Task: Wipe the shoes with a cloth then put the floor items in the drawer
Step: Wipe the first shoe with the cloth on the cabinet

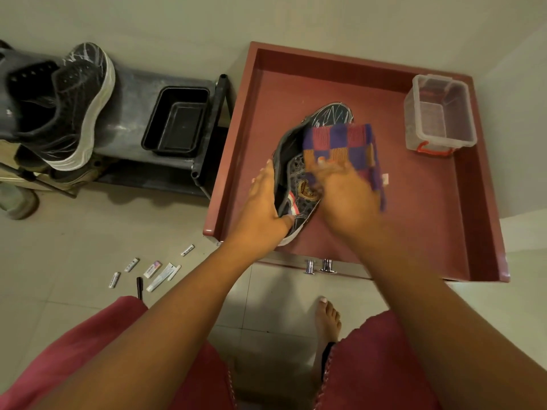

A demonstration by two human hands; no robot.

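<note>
Two bare arms reach forward over red-clad knees and a bare foot [327, 318]. Left of the left forearm, small floor items [149, 269] lie scattered on the tiles: tubes, a packet and a pen [139, 287]. The left hand [266, 208] curls round the heel end of a dark shoe [299, 173], holding it over the open drawer [485, 220]. The right hand [346, 190], blurred, presses a checked cloth [346, 146] against the shoe's side; whether its fingers grip the cloth or lie flat, I cannot tell. Beyond the right hand, a clear box [441, 113] with a red clip stands in the drawer's far corner. Far left of the left hand, a rack [130, 113] carries a black tray [176, 122] and a second shoe [74, 105].
</note>
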